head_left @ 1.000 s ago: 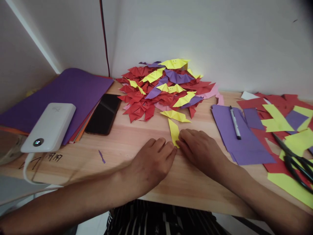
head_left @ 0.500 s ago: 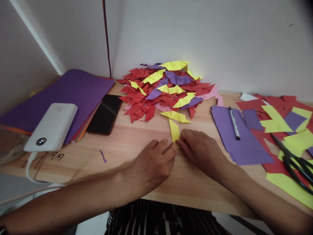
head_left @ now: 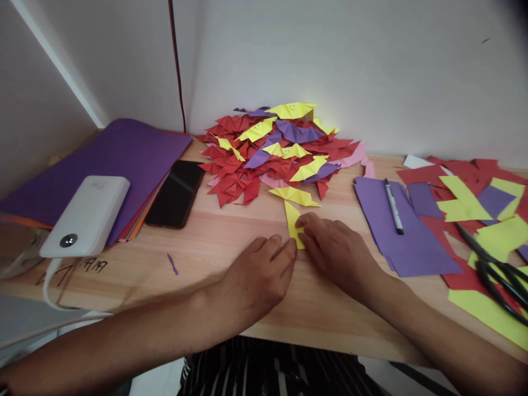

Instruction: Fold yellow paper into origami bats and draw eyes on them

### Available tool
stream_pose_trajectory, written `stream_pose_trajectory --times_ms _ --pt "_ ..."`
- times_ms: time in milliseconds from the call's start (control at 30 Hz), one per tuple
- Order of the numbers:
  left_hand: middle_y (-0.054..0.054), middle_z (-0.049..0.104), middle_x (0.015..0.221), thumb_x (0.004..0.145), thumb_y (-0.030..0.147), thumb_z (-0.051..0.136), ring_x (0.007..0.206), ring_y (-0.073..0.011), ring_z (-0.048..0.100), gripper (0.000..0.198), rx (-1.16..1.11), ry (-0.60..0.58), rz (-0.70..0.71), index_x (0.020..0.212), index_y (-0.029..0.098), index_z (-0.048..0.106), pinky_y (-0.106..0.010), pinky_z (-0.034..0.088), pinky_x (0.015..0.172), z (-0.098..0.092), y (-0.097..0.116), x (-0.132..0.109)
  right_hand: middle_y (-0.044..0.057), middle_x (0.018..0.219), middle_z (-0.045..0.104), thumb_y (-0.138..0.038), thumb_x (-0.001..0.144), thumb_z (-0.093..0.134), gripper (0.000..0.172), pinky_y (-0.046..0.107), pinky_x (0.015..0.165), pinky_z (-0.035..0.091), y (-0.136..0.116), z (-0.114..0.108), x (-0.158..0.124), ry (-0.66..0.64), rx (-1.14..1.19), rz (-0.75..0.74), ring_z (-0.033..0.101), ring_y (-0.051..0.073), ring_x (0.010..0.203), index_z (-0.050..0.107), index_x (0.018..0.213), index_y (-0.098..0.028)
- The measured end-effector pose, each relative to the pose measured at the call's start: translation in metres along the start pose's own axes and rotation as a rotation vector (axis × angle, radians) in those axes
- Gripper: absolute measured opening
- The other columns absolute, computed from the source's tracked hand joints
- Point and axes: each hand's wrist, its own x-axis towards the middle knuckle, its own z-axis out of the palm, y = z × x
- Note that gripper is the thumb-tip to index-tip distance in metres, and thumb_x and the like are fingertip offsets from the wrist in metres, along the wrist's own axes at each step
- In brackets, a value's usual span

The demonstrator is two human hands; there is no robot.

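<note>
A narrow strip of yellow paper (head_left: 293,220) lies on the wooden table between my two hands. My left hand (head_left: 264,272) is closed, its curled fingertips at the strip's lower left edge. From the other side my right hand (head_left: 328,242) has its thumb and fingers bent onto the strip's right edge. Part of the paper is covered by the fingers. Just beyond the strip's far end rests a folded yellow paper shape (head_left: 295,195) with pleats. Behind it is a heap of folded red, purple, yellow and pink paper shapes (head_left: 235,184), some with small drawn faces.
On the right, a marker (head_left: 394,206) lies on purple paper sheets (head_left: 416,247), beside black-handled scissors (head_left: 501,280) and paper scraps (head_left: 501,239). To the left are a phone (head_left: 175,192), a white power bank (head_left: 86,214) and large purple sheets (head_left: 127,143). A purple sliver (head_left: 172,264) lies nearer.
My right hand's fingers have lifted and spread slightly from the strip's lower end, so more of the yellow paper shows. The left hand stays nearly still. The view has shifted slightly.
</note>
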Motion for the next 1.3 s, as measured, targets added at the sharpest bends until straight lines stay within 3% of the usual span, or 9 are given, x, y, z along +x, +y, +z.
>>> stream_pose_trajectory --times_ms 167,267,467,700,867,1033,1300 --pt "-0.014 0.062 0.117 0.089 0.008 0.045 0.094 -0.0227 0.056 0.029 -0.006 -0.004 0.007 0.112 0.003 0.062 -0.034 0.049 0.071 0.001 -0.001 0.0 0.006 0.085 0.067 -0.02 0.093 0.039 0.022 0.034 0.07 0.043 0.005 -0.002 -0.001 0.024 0.108 0.012 0.063 0.021 0.075 0.055 0.109 -0.017" --pt "-0.013 0.062 0.117 0.089 0.009 0.047 0.093 -0.0227 0.056 0.027 -0.005 0.004 0.01 0.109 0.004 0.063 -0.033 0.049 0.071 0.001 -0.001 0.0 0.005 0.091 0.066 -0.016 0.093 0.041 0.029 0.029 0.071 0.045 0.009 -0.008 -0.009 0.043 0.186 -0.065 0.062 0.018 0.081 0.054 0.118 -0.019" --pt "-0.015 0.062 0.115 0.089 0.008 0.046 0.094 -0.0229 0.055 0.031 0.009 0.004 0.014 0.115 0.001 0.06 -0.033 0.05 0.072 0.001 0.0 0.001 0.003 0.081 0.058 0.001 0.082 0.045 0.054 0.027 0.064 0.041 0.014 -0.012 -0.025 0.029 -0.2 -0.285 0.054 0.016 0.069 0.055 0.128 -0.025" --pt "-0.014 0.062 0.118 0.089 0.006 0.043 0.095 -0.0226 0.055 0.029 0.0 0.003 0.014 0.111 0.002 0.062 -0.034 0.051 0.073 0.001 -0.001 0.001 0.004 0.078 0.058 0.002 0.082 0.044 0.053 0.028 0.062 0.039 0.011 -0.013 -0.011 -0.002 -0.332 -0.291 0.052 0.015 0.064 0.053 0.131 -0.017" --pt "-0.014 0.063 0.114 0.09 0.005 0.043 0.094 -0.0222 0.055 0.029 -0.005 0.001 0.013 0.113 0.002 0.06 -0.034 0.051 0.071 0.001 -0.001 0.001 0.003 0.085 0.058 0.002 0.082 0.045 0.06 0.029 0.065 0.039 0.015 -0.016 -0.028 -0.012 -0.287 -0.307 0.052 0.015 0.066 0.043 0.138 -0.019" --pt "-0.013 0.065 0.111 0.09 0.004 0.041 0.093 -0.0216 0.055 0.031 -0.018 0.023 0.001 0.116 0.001 0.058 -0.033 0.05 0.071 0.0 0.0 0.003 0.003 0.081 0.055 0.0 0.08 0.047 0.058 0.032 0.066 0.038 0.008 -0.015 -0.051 0.051 -0.325 -0.342 0.052 0.018 0.07 0.045 0.135 -0.017" --pt "-0.012 0.064 0.111 0.091 0.007 0.042 0.097 -0.022 0.055 0.029 -0.019 -0.001 -0.015 0.116 0.003 0.058 -0.034 0.05 0.076 0.0 -0.001 0.002 0.004 0.077 0.058 0.002 0.076 0.047 0.053 0.033 0.063 0.039 -0.002 -0.009 -0.047 0.087 -0.366 -0.333 0.054 0.019 0.065 0.049 0.128 -0.009"
